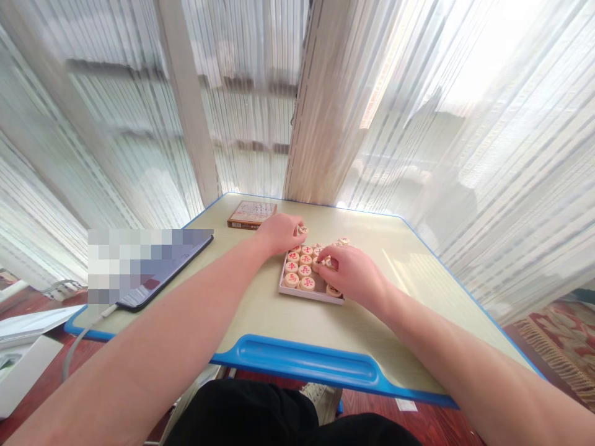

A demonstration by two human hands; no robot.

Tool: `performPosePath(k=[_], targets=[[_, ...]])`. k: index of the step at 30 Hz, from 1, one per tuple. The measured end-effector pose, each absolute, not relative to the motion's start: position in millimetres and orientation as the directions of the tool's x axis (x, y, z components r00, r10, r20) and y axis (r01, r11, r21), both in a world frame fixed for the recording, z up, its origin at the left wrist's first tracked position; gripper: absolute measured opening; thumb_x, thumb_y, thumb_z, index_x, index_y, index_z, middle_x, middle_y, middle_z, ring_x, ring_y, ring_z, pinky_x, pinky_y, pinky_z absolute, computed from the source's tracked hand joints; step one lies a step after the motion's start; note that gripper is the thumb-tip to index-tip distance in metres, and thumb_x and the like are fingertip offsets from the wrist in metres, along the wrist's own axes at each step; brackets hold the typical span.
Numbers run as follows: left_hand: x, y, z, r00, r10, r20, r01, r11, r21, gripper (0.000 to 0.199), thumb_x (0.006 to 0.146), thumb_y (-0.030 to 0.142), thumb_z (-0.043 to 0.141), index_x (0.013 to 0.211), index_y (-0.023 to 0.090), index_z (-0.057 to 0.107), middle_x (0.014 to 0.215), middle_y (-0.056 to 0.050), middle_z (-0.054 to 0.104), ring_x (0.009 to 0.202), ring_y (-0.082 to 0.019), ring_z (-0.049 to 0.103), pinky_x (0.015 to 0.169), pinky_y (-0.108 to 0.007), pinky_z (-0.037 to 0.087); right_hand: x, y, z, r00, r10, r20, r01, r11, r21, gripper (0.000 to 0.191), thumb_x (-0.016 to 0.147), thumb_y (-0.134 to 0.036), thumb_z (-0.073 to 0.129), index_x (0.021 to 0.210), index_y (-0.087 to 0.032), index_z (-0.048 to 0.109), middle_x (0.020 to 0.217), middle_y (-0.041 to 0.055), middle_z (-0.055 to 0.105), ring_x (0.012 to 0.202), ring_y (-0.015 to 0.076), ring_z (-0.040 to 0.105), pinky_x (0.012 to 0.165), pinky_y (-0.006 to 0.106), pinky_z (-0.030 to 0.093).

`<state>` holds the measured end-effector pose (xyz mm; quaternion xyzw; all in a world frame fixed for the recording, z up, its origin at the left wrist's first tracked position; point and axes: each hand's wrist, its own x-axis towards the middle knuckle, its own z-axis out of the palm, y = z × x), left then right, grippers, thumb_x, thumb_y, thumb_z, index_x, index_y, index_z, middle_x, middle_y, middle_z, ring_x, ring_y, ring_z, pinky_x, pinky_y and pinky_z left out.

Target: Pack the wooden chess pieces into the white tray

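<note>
A shallow box tray (310, 297) on the table holds round wooden Chinese chess pieces (304, 271) with red characters, set in rows. My left hand (281, 232) is closed on a Chinese chess piece (303, 230) at the tray's far left corner. Over the tray's right side, my right hand (348, 263) pinches a Chinese chess piece (317, 265) near the middle, its fingertips partly covering it. Another piece (333, 290) lies in the near right corner. My right hand hides much of the tray's right half; a few pieces show beyond it.
A flat printed box (251, 214) lies at the table's back left. A phone (162, 279) with a white cable (88, 328) rests at the left edge. The table (381, 241) has a blue rim and a front groove (307, 362). Sheer curtains (320, 105) hang behind.
</note>
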<state>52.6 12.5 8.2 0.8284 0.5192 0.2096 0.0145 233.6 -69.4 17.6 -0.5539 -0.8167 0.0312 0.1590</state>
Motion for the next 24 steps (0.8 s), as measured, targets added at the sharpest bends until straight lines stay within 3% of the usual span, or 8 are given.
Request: performPosePath(k=[8,18,24], targets=[[52.8,11.9,8.1,0.384,0.860,0.337,0.844,-0.475,0.250,0.028,0.076,0.038,0.051,0.093,0.020,0.063,0.074,-0.001,0.068,0.071,-0.019,0.060,0.061,-0.028,0.040,232.5,-71.3,18.9,-0.332,0.915,0.231,0.894,0.383,-0.233,0.022,0.080,-0.037,0.050,0.088,-0.024,0.066,0.077,0.0032,0.063,0.068,0.0151,0.053,0.059,0.025,0.035],[52.6,11.8,8.6,0.382,0.853,0.355,0.831,-0.485,0.272,0.028,0.076,0.039,0.051,0.093,0.020,0.064,0.074,-0.002,0.069,0.071,-0.018,0.060,0.063,-0.028,0.042,233.4,-68.7,19.6,-0.333,0.915,0.227,0.899,0.381,-0.218,0.019,0.078,-0.034,0.050,0.080,-0.024,0.066,0.076,0.0026,0.064,0.066,0.0147,0.052,0.057,0.024,0.034],[54.1,11.9,8.2,0.350,0.856,0.381,0.786,-0.489,0.377,0.026,0.074,0.039,0.054,0.088,0.019,0.064,0.072,-0.001,0.068,0.066,-0.016,0.060,0.061,-0.028,0.041,234.3,-70.4,19.9,-0.345,0.902,0.260,0.883,0.406,-0.235,0.019,0.078,-0.035,0.051,0.078,-0.023,0.066,0.076,0.0026,0.064,0.067,0.0148,0.052,0.057,0.025,0.034]])
